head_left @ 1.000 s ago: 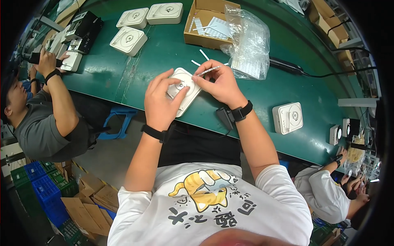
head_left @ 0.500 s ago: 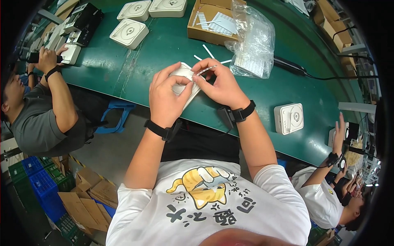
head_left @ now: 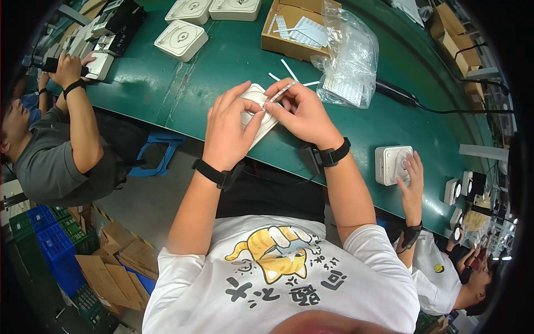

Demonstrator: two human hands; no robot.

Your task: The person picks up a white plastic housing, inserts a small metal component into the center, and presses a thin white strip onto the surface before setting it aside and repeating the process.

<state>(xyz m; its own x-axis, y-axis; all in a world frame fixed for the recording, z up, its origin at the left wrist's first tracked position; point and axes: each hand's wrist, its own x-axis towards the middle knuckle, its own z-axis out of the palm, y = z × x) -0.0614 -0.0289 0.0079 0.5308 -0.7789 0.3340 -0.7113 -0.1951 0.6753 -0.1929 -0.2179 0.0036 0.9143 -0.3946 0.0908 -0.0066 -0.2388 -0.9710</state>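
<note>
Head view, left hand (head_left: 227, 129): closed on the white square device (head_left: 257, 112), which is held at the near edge of the green table (head_left: 222, 67).
Head view, right hand (head_left: 299, 111): a thin white strip (head_left: 281, 92) is pinched between thumb and fingertips, laid against the device's top.
Head view, surroundings: a clear plastic bag (head_left: 347, 61) and a cardboard box (head_left: 292, 30) are seen just beyond; a co-worker's hand (head_left: 410, 177) is laid on another white device (head_left: 392, 164) to the right.

White square casing (head_left: 257, 111) on a dark green desk (head_left: 222, 67); brown cardboard box (head_left: 295, 33) far; blue crates (head_left: 53, 245) near left; black wristbands (head_left: 214, 173).
</note>
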